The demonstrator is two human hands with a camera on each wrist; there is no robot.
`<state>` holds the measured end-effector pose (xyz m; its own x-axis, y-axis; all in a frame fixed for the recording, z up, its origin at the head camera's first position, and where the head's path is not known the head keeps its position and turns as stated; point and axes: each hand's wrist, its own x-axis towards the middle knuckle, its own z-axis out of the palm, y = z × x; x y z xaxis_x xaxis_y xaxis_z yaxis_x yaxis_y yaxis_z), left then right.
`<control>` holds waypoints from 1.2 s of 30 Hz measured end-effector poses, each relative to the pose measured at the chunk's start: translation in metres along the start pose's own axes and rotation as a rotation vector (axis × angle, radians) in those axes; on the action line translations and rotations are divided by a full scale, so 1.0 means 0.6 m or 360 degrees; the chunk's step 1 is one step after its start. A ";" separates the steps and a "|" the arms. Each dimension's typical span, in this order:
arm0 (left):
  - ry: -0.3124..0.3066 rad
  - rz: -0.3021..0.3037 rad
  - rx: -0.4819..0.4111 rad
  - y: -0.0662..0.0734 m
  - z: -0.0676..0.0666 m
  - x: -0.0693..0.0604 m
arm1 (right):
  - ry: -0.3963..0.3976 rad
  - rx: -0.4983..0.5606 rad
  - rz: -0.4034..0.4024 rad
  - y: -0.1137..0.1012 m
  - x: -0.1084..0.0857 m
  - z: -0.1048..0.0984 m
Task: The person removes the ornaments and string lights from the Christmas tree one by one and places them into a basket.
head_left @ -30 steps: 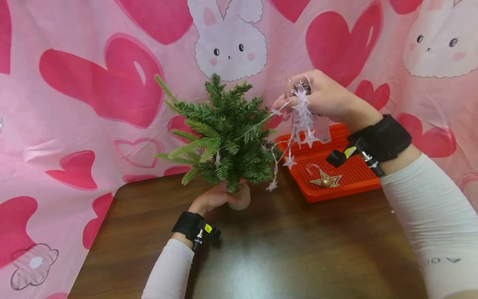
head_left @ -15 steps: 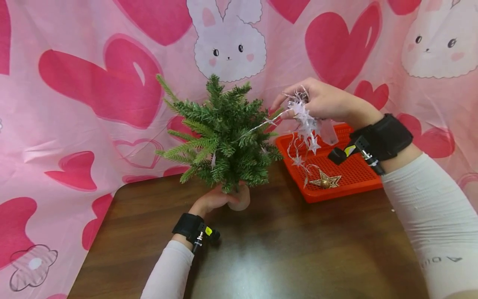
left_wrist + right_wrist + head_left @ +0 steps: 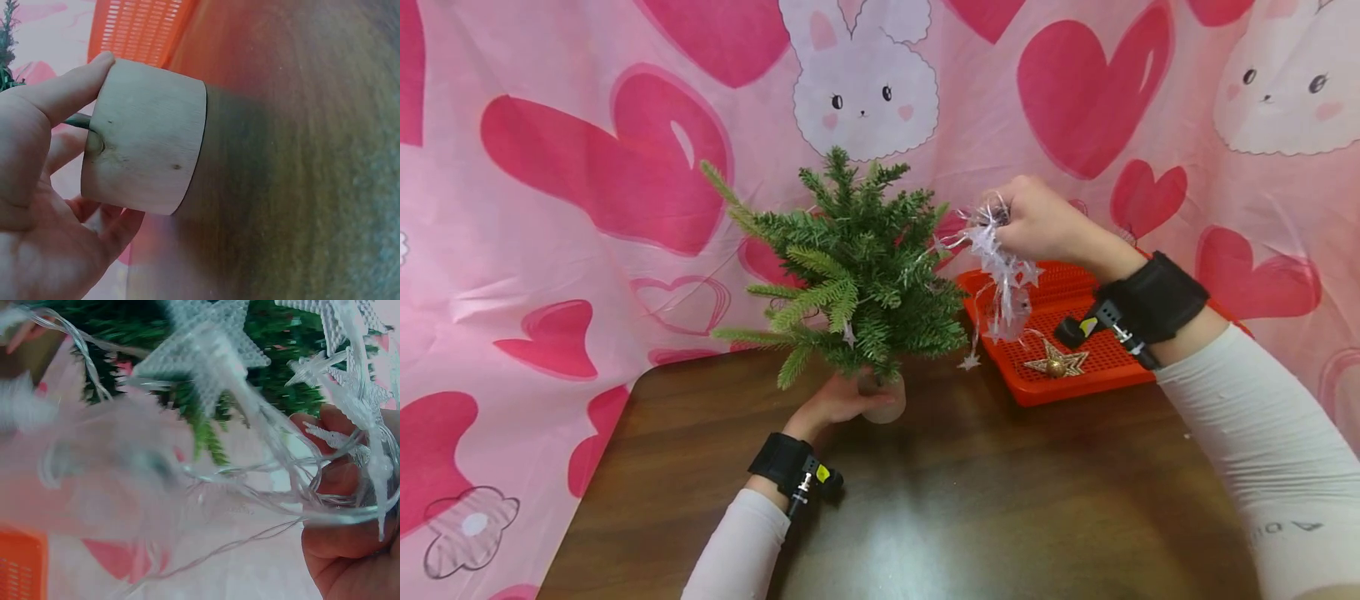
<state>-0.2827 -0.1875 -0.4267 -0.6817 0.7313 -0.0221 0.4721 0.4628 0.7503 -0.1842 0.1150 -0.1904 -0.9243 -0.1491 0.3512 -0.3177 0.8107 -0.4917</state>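
Observation:
A small artificial Christmas tree [image 3: 880,275] stands on the table with its pale round wooden base [image 3: 147,137] tilted in the left wrist view. My left hand [image 3: 835,400] grips that base, thumb along one side and fingers around the other. Right of the branches, my right hand [image 3: 1041,221] holds a bunched string of star lights [image 3: 992,250]. Clear wires and translucent stars [image 3: 206,356] dangle from its fingers, and one strand runs into the branches. A blurred translucent piece [image 3: 112,469] hangs among the wires. One light star [image 3: 848,333] shows on the tree's front.
An orange-red perforated basket [image 3: 1037,393] sits at the table's back right, under the right hand. Inside lies a gold glitter star ornament [image 3: 1056,362]. A pink cloth with hearts and rabbits [image 3: 685,158] hangs right behind the wooden table [image 3: 970,483].
The right hand has come down a little with the bundle, and its fingers have drawn in. The strand toward the tree looks shorter. The tree has turned slightly; the left hand stays at the base.

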 end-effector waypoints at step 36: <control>-0.0290 -0.0245 -0.0382 0.011 -0.029 0.002 | -0.0680 0.1002 -0.0115 0.015 -0.024 -0.020</control>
<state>-0.2904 -0.1923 -0.4104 -0.6135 0.7495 -0.2485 0.2116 0.4593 0.8627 -0.1714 0.1311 -0.1905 -0.8574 -0.4994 0.1242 -0.3229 0.3341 -0.8855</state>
